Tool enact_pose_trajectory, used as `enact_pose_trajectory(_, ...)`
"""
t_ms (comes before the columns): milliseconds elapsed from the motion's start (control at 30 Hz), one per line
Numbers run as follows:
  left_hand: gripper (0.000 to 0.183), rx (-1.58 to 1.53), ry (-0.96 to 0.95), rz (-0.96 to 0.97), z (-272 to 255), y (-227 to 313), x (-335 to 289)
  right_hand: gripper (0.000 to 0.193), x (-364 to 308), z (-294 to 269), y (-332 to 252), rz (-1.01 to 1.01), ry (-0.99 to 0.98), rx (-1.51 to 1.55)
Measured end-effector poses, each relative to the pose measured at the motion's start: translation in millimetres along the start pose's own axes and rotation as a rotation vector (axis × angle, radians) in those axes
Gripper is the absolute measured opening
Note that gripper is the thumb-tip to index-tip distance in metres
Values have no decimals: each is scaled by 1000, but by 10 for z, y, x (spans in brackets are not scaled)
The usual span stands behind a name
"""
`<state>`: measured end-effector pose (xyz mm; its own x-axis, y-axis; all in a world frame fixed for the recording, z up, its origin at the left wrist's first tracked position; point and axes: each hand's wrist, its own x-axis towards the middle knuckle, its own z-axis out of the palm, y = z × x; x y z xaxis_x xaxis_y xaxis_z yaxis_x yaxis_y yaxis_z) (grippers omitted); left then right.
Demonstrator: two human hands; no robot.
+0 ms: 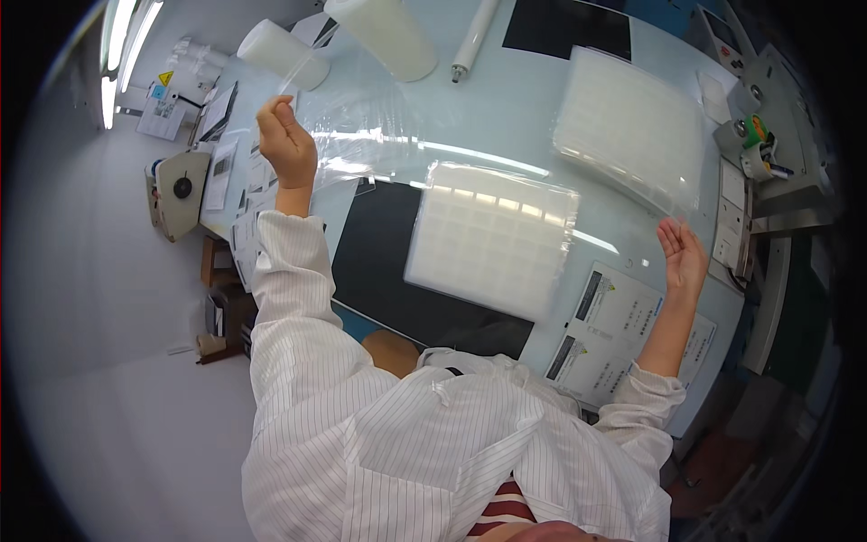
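Note:
My left hand [287, 144] is raised over the far left of the table, its fingers closed on the edge of a clear plastic film [357, 122]. The film spreads to the right of that hand, wrinkled and shining. In front of me lies a white tray with a grid of square cells [492, 239], wrapped in clear plastic, partly over a black mat [388, 253]. My right hand [684, 257] hangs near the table's right side with its fingers slightly curled and nothing visible in them. It is just below the corner of a larger plastic-wrapped stack of white trays [628, 126].
Two white rolls [284, 54] [384, 36] and a white roller [474, 41] occupy the far side. Printed sheets [610, 316] lie at the near right. A pen cup [763, 163] and equipment line the right edge. A second black sheet [569, 27] lies at the back.

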<state>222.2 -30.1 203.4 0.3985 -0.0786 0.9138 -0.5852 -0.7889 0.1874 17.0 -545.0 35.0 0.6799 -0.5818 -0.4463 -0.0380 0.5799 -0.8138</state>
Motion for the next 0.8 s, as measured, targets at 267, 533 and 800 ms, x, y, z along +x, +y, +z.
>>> enact_pose_trajectory(267,34,385,-733,281,-31,-798,-1099,39,-240,146,-41,2,-186,-25)
enact_pose_trajectory(533,51,-741,-988,-1010,1564,1094,-1221,45,-752,220,-48,32,-243,-63)
enact_pose_trajectory(800,24,-777,-1127,-1050,1547,1558,-1215,52,-1258,194,-56,67,-313,-243)
